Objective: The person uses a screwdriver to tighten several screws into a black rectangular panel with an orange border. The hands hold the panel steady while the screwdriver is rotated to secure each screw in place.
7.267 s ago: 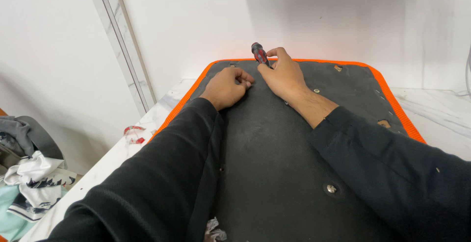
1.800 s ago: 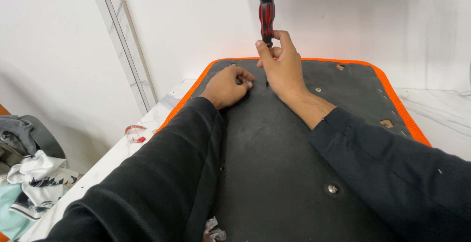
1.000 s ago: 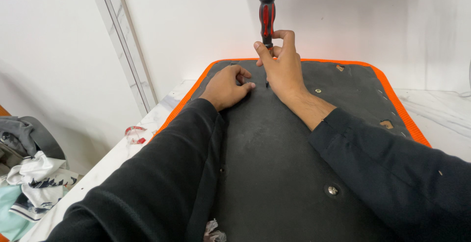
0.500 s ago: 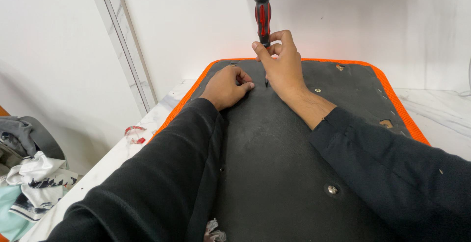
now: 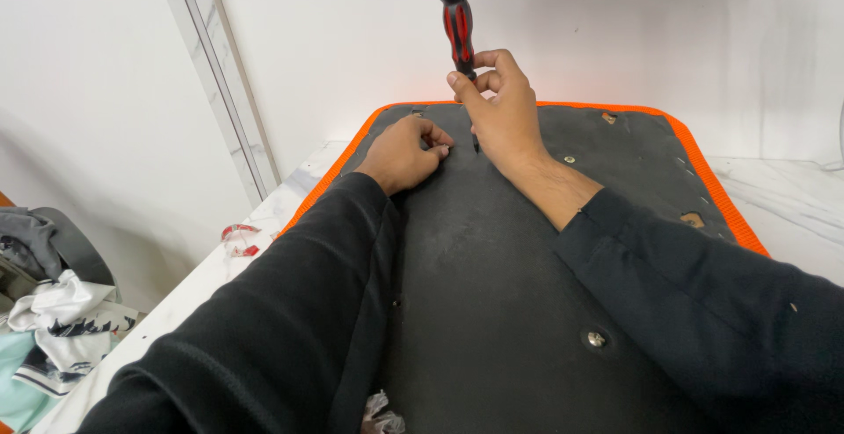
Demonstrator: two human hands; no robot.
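Note:
A black panel [image 5: 492, 258] with an orange border lies flat on a white marble table. My right hand [image 5: 499, 113] grips a screwdriver [image 5: 457, 21] with a red and black handle, held upright, its tip down on the panel near the far edge. My left hand [image 5: 404, 151] rests on the panel as a loose fist just left of the tip. Both arms wear black sleeves.
Metal screw heads dot the panel, one [image 5: 596, 338] near my right sleeve. The white marble table [image 5: 220, 276] shows on the left with a small red and clear item [image 5: 237, 239]. Crumpled clothes [image 5: 53, 320] lie lower left. A white wall rises behind.
The screwdriver went from lying low against the panel to standing upright in my right hand. Over the last second it has barely shifted; my left hand has stayed put.

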